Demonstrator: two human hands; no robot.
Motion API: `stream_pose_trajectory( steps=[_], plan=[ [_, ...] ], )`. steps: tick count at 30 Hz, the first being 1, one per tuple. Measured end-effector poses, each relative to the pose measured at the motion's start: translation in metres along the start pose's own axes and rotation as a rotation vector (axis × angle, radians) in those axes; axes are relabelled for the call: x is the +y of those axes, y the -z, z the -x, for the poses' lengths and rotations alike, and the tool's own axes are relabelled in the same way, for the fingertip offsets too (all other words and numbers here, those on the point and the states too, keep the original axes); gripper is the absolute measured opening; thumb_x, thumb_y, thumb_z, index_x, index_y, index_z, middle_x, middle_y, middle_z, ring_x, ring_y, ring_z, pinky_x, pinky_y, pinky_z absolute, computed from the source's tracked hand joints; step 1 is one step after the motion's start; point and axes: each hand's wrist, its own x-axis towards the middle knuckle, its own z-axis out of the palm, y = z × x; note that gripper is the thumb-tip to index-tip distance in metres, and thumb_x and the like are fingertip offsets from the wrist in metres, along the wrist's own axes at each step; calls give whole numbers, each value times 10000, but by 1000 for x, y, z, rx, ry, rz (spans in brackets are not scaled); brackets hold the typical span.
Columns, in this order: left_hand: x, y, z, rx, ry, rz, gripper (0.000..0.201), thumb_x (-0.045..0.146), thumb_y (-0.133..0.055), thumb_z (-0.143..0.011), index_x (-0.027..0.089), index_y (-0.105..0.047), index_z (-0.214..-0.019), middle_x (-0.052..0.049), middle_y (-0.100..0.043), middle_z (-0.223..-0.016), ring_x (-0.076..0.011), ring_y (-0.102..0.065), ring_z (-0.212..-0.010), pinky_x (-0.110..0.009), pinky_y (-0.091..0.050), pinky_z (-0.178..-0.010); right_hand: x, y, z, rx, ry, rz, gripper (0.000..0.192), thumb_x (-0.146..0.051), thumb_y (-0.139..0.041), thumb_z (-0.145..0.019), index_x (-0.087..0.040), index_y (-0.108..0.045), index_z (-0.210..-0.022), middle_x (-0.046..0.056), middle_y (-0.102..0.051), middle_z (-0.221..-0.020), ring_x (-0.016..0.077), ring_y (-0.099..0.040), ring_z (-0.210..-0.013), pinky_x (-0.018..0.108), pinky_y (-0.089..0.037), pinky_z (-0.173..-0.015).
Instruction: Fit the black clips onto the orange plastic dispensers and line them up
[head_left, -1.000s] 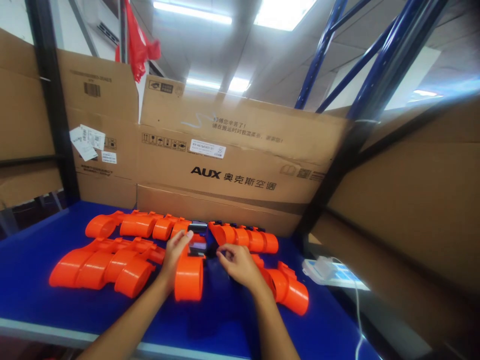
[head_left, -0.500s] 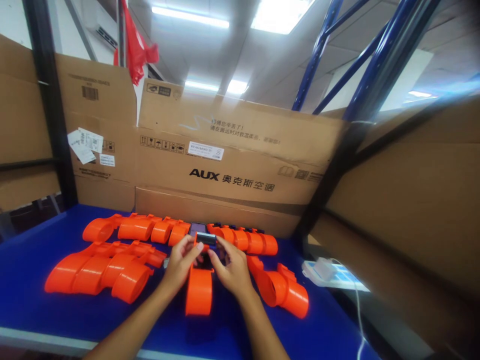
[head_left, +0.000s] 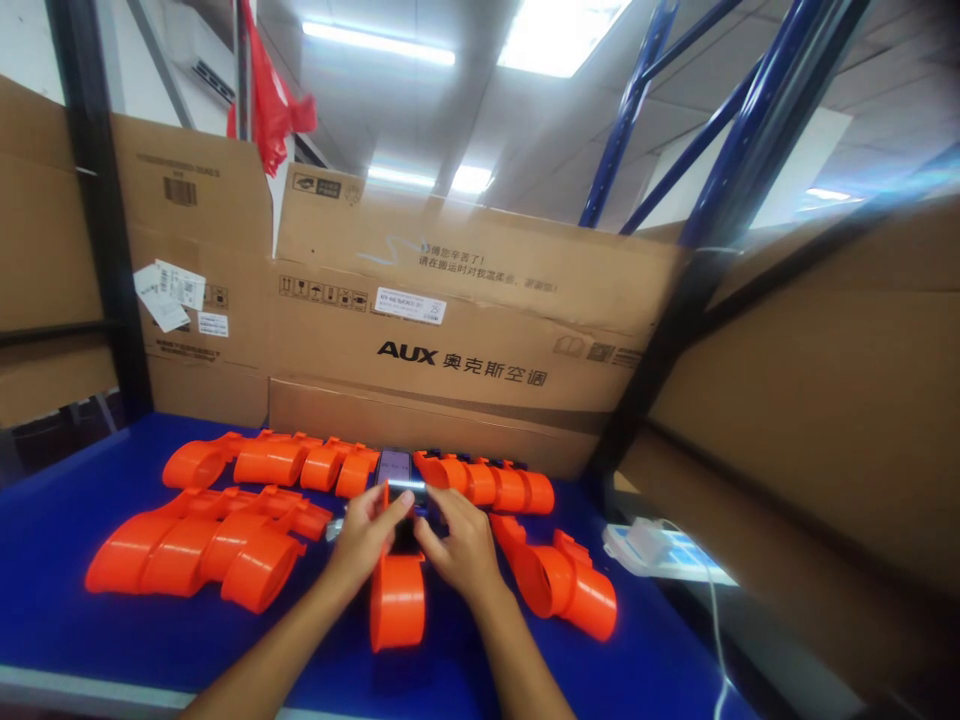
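An orange plastic tape dispenser is held upright at the middle of the table, its wide ring towards me. A dark strip with a pale serrated edge lies across its far end. My left hand is closed on the left side of that end, thumb on the strip. On the other side my right hand is closed, fingertips pinching the dispenser's edge near a small dark-blue part. The fingers cover much of this end. A phone with a lit screen lies just beyond the hands.
Rows of orange dispensers stand at the left front, left back, right back and right on the blue table. A power strip with a white cable sits at the right edge. Cardboard walls the back.
Both hands and the dispenser have come slightly lower and nearer to me. The dispenser's far end has tilted, and more of the phone shows. My left thumb now rests further onto the strip.
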Motion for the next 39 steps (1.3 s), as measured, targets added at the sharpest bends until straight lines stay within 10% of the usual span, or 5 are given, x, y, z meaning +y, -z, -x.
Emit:
stream_pose_trajectory(
  steps=[39],
  plan=[
    [-10,4,-6,36,131,181,359,454,-826,-702,135,-711,-818,15,-607,-520,-75,-432,-388,-200,-344,-402,-1,-8,2,66,221,155,540,-82,-516,-870,-106,-492,-1408,86,-684,-797,200,-633,-680,310,-570,-640]
  ],
)
